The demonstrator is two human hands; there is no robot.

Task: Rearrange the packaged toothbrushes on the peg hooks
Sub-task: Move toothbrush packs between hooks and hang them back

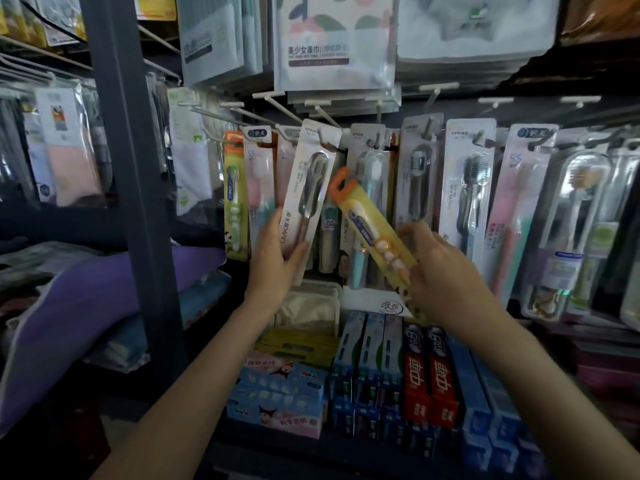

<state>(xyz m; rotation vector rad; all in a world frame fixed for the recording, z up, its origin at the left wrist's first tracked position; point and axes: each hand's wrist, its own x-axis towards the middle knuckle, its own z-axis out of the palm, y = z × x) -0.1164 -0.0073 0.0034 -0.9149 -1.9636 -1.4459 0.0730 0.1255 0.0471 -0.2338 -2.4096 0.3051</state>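
Note:
My left hand (pixel 277 251) grips the lower end of a white SPRING toothbrush pack (pixel 308 192), tilted, with its top still at a white peg hook (pixel 322 133). In my right hand (pixel 440 261) is the bottom of a yellow children's toothbrush pack (pixel 370 226) with an orange hanger tab; it is off the hooks and leans to the left. More packaged toothbrushes hang in a row: a yellow-green one (pixel 233 199) and a pink one (pixel 258 174) at the left, grey and pink ones (pixel 467 181) at the right.
Boxed toothpaste (pixel 429 375) and tissue packs (pixel 277 386) are stacked on the shelf below my hands. Bagged towels (pixel 332 43) hang above the hooks. A dark steel upright (pixel 131 168) stands at the left, with folded purple fabric (pixel 86 306) beside it.

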